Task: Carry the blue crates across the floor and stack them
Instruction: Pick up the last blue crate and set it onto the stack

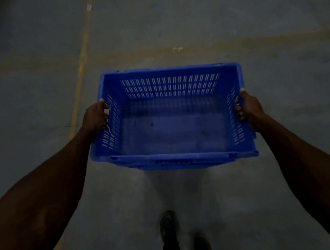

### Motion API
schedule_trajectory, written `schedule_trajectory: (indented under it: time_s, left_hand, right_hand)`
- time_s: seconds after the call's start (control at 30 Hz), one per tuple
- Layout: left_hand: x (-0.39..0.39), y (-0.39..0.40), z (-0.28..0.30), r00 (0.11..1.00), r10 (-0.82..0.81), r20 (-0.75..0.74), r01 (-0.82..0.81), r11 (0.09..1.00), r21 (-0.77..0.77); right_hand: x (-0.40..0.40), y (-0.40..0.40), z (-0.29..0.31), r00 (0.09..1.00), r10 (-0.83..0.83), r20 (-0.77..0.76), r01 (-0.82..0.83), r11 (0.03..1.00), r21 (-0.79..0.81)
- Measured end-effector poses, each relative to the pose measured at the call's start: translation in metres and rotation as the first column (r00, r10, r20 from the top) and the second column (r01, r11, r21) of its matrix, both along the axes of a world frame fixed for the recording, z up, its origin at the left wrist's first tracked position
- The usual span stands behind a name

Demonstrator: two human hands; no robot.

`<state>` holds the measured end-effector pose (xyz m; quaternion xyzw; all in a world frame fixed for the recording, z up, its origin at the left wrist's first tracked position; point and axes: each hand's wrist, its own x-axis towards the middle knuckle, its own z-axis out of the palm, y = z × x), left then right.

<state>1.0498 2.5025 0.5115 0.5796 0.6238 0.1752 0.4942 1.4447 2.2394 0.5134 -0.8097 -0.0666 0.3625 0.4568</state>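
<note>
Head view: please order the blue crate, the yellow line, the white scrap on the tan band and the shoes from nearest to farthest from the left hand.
From the left hand:
1. Blue crate, gripped at its left wall.
2. Yellow line, on the floor just left.
3. White scrap ahead and shoes below: too close to call.

Open concrete floor (230, 19) lies ahead and to both sides; only painted yellow lines (79, 72) cross it, flat, blocking nothing.

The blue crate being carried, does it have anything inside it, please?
No, the blue crate shows only its bare floor between the left hand and right hand.
</note>
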Motion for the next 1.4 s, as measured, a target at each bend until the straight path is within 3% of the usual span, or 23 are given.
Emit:
schedule_trajectory:
  time_s: [0.5, 0.87, 1.4]
  left_hand:
    - [0.001, -0.003, -0.007, 1.0, 0.01, 0.0, -0.01, 1.0, -0.021]
    - [-0.011, -0.016, -0.003, 1.0, 0.027, -0.002, -0.027, 0.999, -0.031]
    - [0.015, -0.005, 0.005, 0.998, 0.065, -0.025, -0.066, 0.997, -0.038]
  right_hand:
    - [0.017, 0.004, -0.001, 1.0, -0.019, -0.005, 0.019, 1.0, -0.008]
    - [0.01, 0.013, 0.006, 0.997, 0.068, 0.025, -0.067, 0.997, -0.034]
    - [0.023, 0.003, -0.003, 0.999, -0.013, -0.048, 0.015, 0.999, 0.032]
